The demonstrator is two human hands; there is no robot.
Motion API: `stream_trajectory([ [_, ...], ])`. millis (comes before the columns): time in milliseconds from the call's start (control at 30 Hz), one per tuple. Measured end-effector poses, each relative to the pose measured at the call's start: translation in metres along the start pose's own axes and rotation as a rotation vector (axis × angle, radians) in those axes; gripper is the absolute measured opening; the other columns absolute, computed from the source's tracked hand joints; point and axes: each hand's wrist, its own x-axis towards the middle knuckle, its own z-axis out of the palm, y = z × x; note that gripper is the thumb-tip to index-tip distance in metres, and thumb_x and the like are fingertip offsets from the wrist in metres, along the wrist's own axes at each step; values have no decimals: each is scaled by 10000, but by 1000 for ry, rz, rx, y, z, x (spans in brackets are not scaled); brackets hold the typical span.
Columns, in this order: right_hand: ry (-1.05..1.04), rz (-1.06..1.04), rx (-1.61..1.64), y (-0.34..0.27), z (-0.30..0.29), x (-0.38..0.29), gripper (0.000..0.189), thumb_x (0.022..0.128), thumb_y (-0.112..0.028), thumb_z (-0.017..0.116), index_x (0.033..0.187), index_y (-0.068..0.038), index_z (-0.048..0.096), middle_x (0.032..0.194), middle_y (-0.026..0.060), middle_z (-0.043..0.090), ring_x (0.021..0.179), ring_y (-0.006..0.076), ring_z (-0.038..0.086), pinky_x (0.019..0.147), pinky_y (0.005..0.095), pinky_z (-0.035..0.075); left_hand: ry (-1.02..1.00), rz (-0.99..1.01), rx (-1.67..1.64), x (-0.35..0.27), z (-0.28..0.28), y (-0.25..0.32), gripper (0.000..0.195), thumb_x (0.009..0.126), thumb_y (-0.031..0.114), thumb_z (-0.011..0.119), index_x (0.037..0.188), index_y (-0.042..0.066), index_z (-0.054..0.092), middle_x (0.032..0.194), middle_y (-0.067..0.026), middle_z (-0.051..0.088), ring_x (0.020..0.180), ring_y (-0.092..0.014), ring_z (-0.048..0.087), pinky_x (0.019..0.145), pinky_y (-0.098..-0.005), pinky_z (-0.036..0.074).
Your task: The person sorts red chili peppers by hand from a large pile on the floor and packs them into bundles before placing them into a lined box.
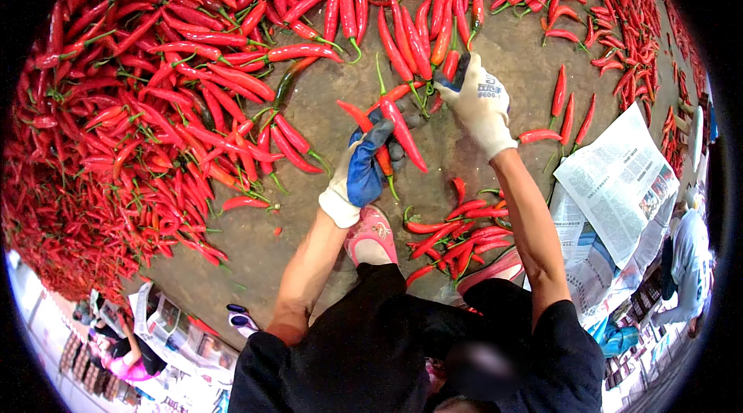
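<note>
My left hand [363,172], in a white work glove with a blue coated palm, holds several red chilli peppers. One held chilli [401,128] lies across the fingers with its green stem upward; another chilli [383,160] passes between thumb and fingers, stem down. To the upper right, my right hand [479,102], gloved in white with dark blue fingertips, is at a cluster of chillies. A red chilli [451,62] shows between its thumb and forefinger; whether they close on it is hidden. Beside them lies a row of chillies [400,35], stems mostly toward me.
A large heap of red chillies [145,93] spreads on the left and far side of the brown floor [313,99]. A small pile [464,239] lies between my pink shoes [373,233]. Newspaper sheets [618,186] lie at right. Other people [691,262] are at the edges.
</note>
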Motion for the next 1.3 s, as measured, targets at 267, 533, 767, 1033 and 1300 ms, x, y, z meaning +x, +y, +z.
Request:
stream_trajectory([
  [267, -533, 410, 1373, 41, 1, -22, 191, 895, -174, 626, 1024, -36, 651, 843, -16, 632, 734, 92, 594, 650, 254, 481, -130, 14, -72, -1, -13, -2, 446, 943, 217, 552, 1358, 96, 440, 1219, -100, 596, 858, -164, 636, 724, -309, 539],
  [533, -1004, -158, 341, 49, -30, -72, 360, 783, -258, 701, 1055, -32, 633, 870, 107, 682, 802, 225, 656, 718, 334, 514, -36, 207, -209, -15, -28, 18, 439, 935, 167, 551, 1351, 80, 441, 1259, -109, 565, 1145, -235, 569, 954, -416, 502],
  [767, -283, -448, 272, -19, -17, -47, 430, 763, -282, 687, 1144, -101, 604, 975, 173, 653, 913, 346, 632, 806, 438, 502, -217, 219, -453, -9, -47, 40, 413, 928, 179, 557, 1318, 76, 469, 1231, -154, 578, 1066, -312, 606, 903, -461, 519],
  [1033, -301, -551, 56, -47, 12, -49, 438, 715, -255, 721, 1104, -101, 593, 1012, 129, 635, 949, 310, 626, 827, 397, 491, 212, 452, 94, -12, -33, 39, 467, 836, 35, 607, 1284, 43, 475, 968, -85, 641, 821, -243, 654, 737, -383, 552],
  [1300, -406, 304, 1549, -17, -18, -14, 259, 915, -184, 570, 1111, -17, 597, 965, 53, 653, 838, 140, 624, 740, 281, 507, 201, 902, 1539, 38, 11, 62, 509, 718, 105, 691, 1217, 81, 597, 1029, -134, 665, 865, -286, 660, 750, -366, 530],
])
